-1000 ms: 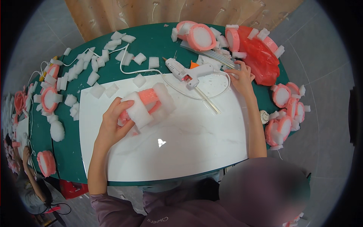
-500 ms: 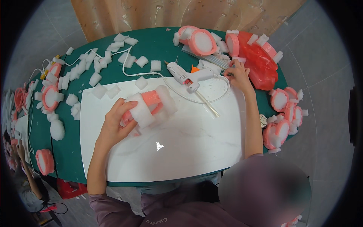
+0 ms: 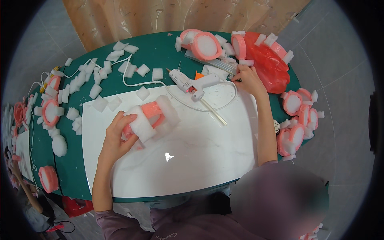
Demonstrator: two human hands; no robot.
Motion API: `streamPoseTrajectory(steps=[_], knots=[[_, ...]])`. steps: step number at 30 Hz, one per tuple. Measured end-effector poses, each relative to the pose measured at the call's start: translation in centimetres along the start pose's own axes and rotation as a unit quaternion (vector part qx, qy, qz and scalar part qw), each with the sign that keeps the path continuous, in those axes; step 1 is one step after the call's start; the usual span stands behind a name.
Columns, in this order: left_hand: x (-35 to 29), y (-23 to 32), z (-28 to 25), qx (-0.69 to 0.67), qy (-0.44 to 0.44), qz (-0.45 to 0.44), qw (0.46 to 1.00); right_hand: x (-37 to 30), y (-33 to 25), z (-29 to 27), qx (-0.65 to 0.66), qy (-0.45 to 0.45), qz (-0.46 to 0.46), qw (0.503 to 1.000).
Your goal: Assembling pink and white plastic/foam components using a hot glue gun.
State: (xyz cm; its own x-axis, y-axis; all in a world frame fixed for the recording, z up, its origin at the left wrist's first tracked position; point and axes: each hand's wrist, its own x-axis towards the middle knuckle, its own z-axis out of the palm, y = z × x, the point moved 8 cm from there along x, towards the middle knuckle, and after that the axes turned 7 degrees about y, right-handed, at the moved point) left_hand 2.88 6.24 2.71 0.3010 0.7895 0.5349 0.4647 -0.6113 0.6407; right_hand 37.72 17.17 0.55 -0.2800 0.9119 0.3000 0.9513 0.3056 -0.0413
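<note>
My left hand [image 3: 118,136] is closed around a pink foam ring [image 3: 151,109] with thick white foam blocks on its sides, held tilted above a white board. At the board's far right, my right hand [image 3: 249,80] reaches with bent fingers to the end of a bundle of clear glue sticks [image 3: 218,64]; what lies between the fingertips is hidden. Just left of that hand rests a white glue gun [image 3: 196,85] with an orange part beside it. A clear glue stick [image 3: 214,112] sticks out of its back.
White foam blocks [image 3: 96,91] lie scattered over the green table [image 3: 156,48] at the left. Pink rings with white foam [image 3: 206,46] stand far and right [image 3: 292,103], near a red plastic bag [image 3: 268,68]. The gun's white cord [image 3: 132,84] loops across the white board [image 3: 192,160]. Another person's arm [image 3: 30,192] shows far left.
The whole view has shifted slightly. My left hand keeps its hold on the foam ring. The right hand's fingers have drawn closer together beside the glue sticks.
</note>
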Motion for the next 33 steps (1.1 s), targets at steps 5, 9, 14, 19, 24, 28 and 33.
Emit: streamPoseTrajectory(steps=[5, 9, 14, 19, 24, 28, 33], knots=[[0.1, 0.3, -0.1, -0.015, -0.006, 0.002, 1.000, 0.4, 0.2, 1.1, 0.129, -0.021, -0.053, 0.990], [0.1, 0.3, 0.0, -0.009, -0.003, 0.019, 1.000, 0.3, 0.2, 1.2, 0.155, -0.008, -0.068, 0.986], [0.1, 0.5, -0.1, 0.004, -0.004, 0.038, 0.999, 0.4, 0.6, 1.0, 0.228, -0.006, -0.043, 0.973], [0.1, 0.4, -0.1, 0.000, -0.001, 0.021, 1.000, 0.4, 1.2, 1.4, 0.234, -0.010, -0.014, 0.972], [0.1, 0.1, 0.0, -0.011, 0.002, 0.008, 1.000, 0.4, 1.6, 1.6, 0.260, -0.005, 0.004, 0.965], [0.1, 0.2, -0.1, 0.002, -0.003, 0.013, 1.000, 0.6, 1.1, 1.7, 0.215, 0.011, 0.005, 0.977], [0.0, -0.1, 0.0, -0.017, 0.005, -0.010, 1.000, 0.5, 0.7, 1.1, 0.173, 0.036, -0.003, 0.984]])
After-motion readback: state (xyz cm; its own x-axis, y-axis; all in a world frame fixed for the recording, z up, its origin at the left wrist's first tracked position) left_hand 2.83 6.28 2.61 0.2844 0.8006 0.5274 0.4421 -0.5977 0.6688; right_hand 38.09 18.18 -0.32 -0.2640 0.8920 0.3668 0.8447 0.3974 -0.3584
